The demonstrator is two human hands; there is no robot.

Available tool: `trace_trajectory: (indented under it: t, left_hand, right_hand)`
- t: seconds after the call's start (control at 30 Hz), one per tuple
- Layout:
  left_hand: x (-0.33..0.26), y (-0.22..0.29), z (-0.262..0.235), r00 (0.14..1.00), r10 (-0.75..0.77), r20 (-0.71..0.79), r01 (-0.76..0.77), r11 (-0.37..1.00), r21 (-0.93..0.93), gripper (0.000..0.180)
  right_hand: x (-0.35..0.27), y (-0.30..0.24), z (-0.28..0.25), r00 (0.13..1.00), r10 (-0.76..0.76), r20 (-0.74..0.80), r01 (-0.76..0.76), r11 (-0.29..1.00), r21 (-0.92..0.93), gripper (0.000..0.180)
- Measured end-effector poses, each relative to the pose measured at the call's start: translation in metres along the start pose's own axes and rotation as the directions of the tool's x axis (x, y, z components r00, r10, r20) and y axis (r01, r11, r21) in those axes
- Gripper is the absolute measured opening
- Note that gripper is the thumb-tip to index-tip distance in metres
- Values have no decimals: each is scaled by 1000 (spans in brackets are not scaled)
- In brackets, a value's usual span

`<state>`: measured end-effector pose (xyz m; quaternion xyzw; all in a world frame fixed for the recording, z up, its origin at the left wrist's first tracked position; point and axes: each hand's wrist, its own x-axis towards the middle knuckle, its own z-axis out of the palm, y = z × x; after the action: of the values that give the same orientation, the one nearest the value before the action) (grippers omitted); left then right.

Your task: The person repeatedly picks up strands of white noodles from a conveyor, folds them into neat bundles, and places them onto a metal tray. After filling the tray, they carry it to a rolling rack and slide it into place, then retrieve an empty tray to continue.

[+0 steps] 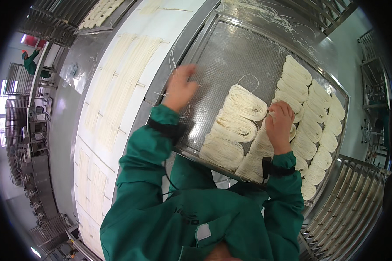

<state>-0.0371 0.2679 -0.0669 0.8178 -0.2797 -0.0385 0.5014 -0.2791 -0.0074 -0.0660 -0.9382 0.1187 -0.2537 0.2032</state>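
Observation:
A metal mesh tray (213,56) lies in front of me with folded bundles of pale noodles in overlapping rows. My right hand (280,124) is on the tray, fingers curled over the far end of a noodle bundle (263,139) and partly hiding it. Left of it, a shorter row ends in a noodle bundle (246,102) with one strand looping up. My left hand (181,89) hovers over the tray's left edge, slightly blurred, thumb and fingers apart. A few loose strands hang around it, and I see no bundle in it.
To the left runs a white conveyor belt (133,108) carrying flat noodle sheets (137,65) on thin rods. Noodle scraps (274,17) litter the metal surface beyond the tray. A metal rack (344,204) stands at the lower right. A person in green (30,63) is far left.

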Motion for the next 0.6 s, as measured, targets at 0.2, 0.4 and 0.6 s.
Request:
trace_trajectory:
  t: [0.2, 0.4, 0.6]
  left_hand:
    - [31, -87, -152, 757, -393, -522, 648, 557, 520, 106]
    - [91, -124, -140, 874, -331, -356, 469, 384, 796, 55]
    - [139, -73, -93, 959, -277, -53, 263, 810, 523, 39]
  right_hand:
    - [-10, 12, -11, 998, 56, 39, -56, 998, 0, 19]
    - [-13, 10, -13, 1000, 12, 6, -13, 998, 66, 20]
    - [16, -1, -16, 999, 32, -28, -25, 971, 237, 21]
